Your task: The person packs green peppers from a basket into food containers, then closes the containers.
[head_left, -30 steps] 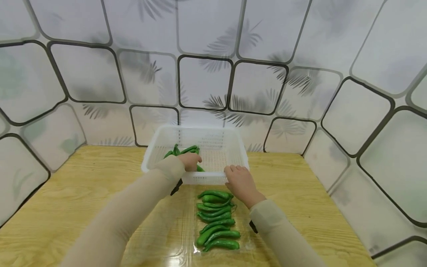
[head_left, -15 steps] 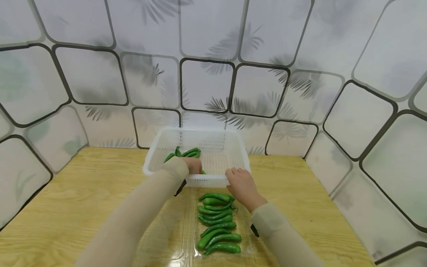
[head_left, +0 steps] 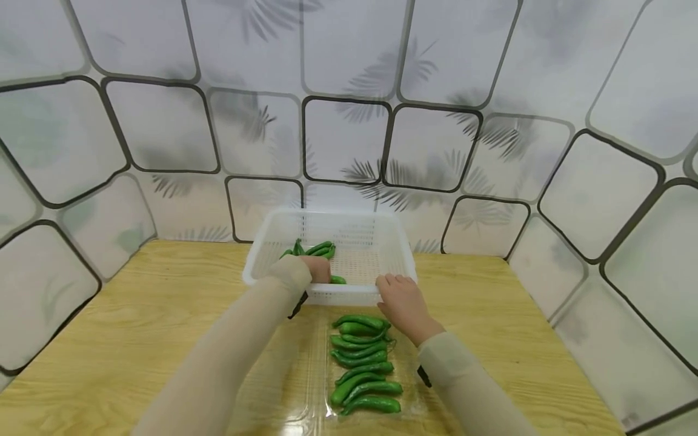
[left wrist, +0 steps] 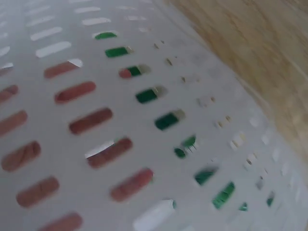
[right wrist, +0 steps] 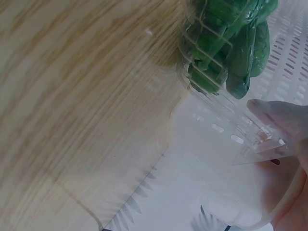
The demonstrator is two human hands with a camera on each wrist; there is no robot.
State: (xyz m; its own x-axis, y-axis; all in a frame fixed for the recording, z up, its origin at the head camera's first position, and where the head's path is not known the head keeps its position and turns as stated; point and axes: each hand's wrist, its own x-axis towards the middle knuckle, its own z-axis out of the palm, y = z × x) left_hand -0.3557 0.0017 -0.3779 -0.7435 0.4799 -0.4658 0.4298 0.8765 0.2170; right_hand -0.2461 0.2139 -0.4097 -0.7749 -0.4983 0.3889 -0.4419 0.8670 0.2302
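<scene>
My left hand reaches over the front rim into a white slotted plastic basket, its fingers bent down. The end of a green pepper shows beside those fingers; I cannot tell whether they grip it. Through the slots in the left wrist view appear fingers and green peppers. My right hand grips the basket's front rim toward the right, with fingers hooked over it. More green peppers lie in the basket's left part.
Before the basket, a clear plastic container lies on the wooden table; several green peppers are stacked in a row in its right half. A patterned wall stands behind the basket.
The fingers of my left hand have bent further down inside the basket. My right hand keeps its place on the rim. The whole head view has shifted slightly.
</scene>
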